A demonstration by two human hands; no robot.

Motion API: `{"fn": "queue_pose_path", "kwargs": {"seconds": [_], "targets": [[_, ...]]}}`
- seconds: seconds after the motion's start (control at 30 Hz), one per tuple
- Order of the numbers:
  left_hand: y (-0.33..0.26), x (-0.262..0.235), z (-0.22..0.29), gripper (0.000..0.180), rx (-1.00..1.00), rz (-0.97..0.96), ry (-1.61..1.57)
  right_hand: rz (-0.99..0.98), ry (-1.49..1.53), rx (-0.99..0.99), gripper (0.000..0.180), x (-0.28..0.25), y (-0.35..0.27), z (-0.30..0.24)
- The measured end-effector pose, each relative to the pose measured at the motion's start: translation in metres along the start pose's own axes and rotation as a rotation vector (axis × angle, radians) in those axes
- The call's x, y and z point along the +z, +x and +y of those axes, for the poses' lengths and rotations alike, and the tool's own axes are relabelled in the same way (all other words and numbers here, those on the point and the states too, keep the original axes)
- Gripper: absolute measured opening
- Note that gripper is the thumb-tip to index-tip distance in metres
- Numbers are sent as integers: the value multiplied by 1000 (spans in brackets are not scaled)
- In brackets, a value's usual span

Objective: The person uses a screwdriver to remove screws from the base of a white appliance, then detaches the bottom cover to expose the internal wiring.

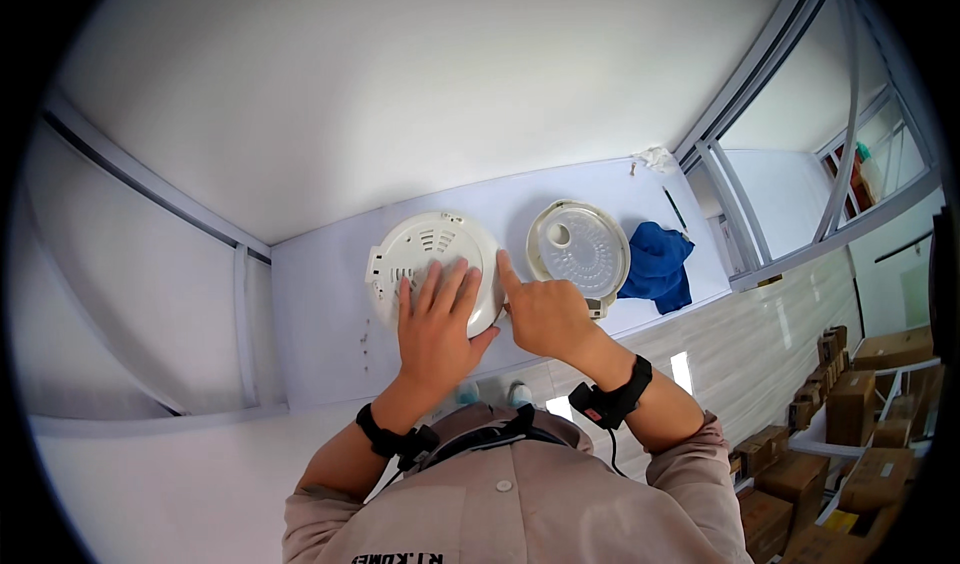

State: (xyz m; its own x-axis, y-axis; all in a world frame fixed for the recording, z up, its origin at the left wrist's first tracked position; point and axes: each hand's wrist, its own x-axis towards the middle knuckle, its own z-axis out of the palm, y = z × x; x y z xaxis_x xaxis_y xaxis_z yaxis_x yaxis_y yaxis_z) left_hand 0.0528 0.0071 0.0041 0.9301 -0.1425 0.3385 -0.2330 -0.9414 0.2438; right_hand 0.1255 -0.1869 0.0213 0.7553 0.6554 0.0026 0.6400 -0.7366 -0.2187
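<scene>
A round white appliance (482, 245), with vent slots on its upturned face, lies on the white table; it looks like a rice cooker turned bottom up. My left hand (436, 314) rests flat on it with the fingers spread. At its right rim is my right hand (548, 314), index finger stretched along the edge and the other fingers curled; whatever they hold, if anything, is hidden. Just beyond that hand sits a round cream lid-like part (536, 249) with a clear perforated tray (590, 259) inside, having a round hole at its upper left.
A crumpled blue cloth (658, 267) lies right of the tray. Farther back are a dark pen-like stick (675, 209) and a crumpled white wad (655, 159). Small bits (365, 352) dot the table's left part. Metal-framed partitions (760, 204) flank the table; cardboard boxes (850, 404) stand at right.
</scene>
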Motion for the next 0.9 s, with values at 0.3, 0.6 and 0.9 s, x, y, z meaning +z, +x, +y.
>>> {"fn": "queue_pose_path", "kwargs": {"seconds": [0.3,0.6,0.9], "targets": [[-7,6,-7,78,31,44,39,37,-138,121,79,6,-9,-29],[-8,19,-8,71,19,115,47,-42,-484,59,81,11,15,-34],[-6,33,-5,70,-44,202,63,-42,-525,86,79,13,27,-28]]}}
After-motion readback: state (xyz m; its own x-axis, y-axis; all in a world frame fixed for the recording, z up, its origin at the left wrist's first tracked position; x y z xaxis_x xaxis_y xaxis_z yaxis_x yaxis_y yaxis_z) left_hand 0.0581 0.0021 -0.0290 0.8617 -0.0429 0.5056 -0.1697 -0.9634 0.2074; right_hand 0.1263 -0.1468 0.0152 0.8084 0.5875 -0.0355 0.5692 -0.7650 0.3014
